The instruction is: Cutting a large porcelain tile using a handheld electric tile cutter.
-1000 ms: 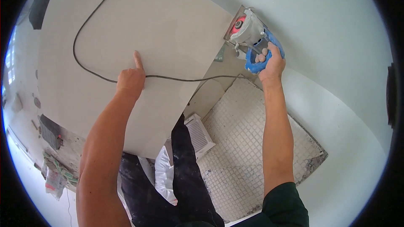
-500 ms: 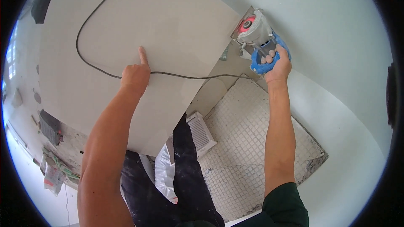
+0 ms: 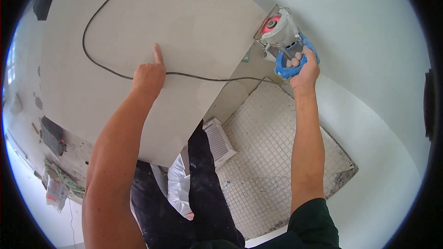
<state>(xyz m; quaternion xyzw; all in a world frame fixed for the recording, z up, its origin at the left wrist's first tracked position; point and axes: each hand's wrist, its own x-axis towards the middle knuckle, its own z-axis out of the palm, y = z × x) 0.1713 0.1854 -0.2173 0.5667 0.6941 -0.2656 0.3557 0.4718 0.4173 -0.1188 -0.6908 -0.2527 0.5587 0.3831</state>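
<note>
My right hand [image 3: 305,68] grips the blue handle of a handheld tile saw [image 3: 281,32]. It has a grey body, a metal base plate and a red disc with a nut at its centre. The saw's base plate is at the right edge of a large beige slab [image 3: 184,23]. On the slab lies my left hand [image 3: 150,74], index finger stretched forward and the other fingers curled down. A black power cord [image 3: 203,78] runs through or under those curled fingers and on toward the saw; the underside of the hand is hidden.
Below the slab's right edge are a small-square tiled floor [image 3: 263,143] and a white slatted vent cover [image 3: 219,140]. A silvery plastic bag [image 3: 179,189] lies between my legs. A pale curved-looking wall [image 3: 364,55] rises close on the right. Bags and debris [image 3: 57,186] lie at left.
The whole view has shifted slightly, with the slab and floor appearing a little higher. My hands keep nearly the same places on the slab and saw.
</note>
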